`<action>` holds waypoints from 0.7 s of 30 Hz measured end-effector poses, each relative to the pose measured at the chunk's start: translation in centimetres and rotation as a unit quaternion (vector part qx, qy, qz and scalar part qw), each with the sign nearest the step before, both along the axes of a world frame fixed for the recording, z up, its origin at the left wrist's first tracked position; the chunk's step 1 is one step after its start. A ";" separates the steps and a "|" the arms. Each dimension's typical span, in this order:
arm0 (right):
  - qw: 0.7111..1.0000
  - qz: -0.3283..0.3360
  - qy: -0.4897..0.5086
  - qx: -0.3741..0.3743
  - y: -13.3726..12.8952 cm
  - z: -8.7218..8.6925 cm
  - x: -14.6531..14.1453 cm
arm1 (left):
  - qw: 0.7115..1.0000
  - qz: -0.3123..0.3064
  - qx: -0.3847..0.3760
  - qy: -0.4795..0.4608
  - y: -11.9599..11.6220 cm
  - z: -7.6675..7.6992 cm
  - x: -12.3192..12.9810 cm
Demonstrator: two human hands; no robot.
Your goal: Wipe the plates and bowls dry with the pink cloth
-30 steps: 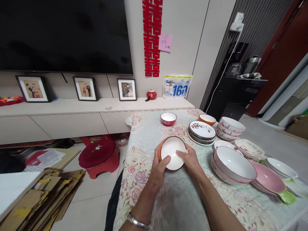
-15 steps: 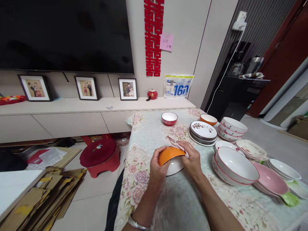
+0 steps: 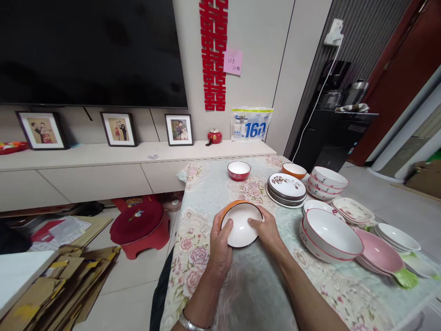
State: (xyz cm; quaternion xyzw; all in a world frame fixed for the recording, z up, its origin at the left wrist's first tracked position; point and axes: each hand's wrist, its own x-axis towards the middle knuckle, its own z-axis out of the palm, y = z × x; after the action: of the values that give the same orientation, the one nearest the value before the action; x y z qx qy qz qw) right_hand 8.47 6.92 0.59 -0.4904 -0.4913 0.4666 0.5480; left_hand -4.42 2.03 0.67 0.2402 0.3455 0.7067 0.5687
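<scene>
Flowery worktop (image 3: 196, 276): 1 red bowl (image 3: 239, 172), 1 orange bowl (image 3: 294, 172) nr far edge; L hand (image 3: 221, 243) + R hand (image 3: 270, 232), fingers (image 3: 217, 224) curled tight round 1 white-inside bowl (image 3: 243, 232).

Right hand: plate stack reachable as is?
Probably yes: the plate stack sits just beyond the right hand, only tablecloth showing between. That hand grips the orange bowl along with the left hand, though, so it would likely need to let go first.

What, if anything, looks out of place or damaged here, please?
The cardboard on the floor at picture left looks untidy: its pieces lie in a loose, uneven heap, with papers strewn behind. The orange-and-white bowl is tilted, but both hands hold it. I see no spill or breakage.
</scene>
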 end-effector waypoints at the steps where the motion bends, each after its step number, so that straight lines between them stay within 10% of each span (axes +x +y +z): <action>1: 0.999 -0.021 -0.033 0.027 0.1 0.1 0.3 | 1.000 -0.007 0.009 0.024 -0.1 0.0 -0.1; 10: 0.884 -0.002 -0.289 0.368 -0.9 0.8 1.6 | 0.964 0.025 0.099 0.247 0.1 0.1 -0.8; 21: 0.988 -0.021 -0.075 0.129 -0.3 1.0 0.7 | 0.996 0.044 0.023 0.074 -0.3 -0.4 0.1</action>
State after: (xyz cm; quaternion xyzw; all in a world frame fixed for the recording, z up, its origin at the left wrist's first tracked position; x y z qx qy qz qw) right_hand 9.12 6.67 1.60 -0.4592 -0.5773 0.3493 0.5778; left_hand -4.31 1.75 0.26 0.2897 0.3809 0.7187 0.5045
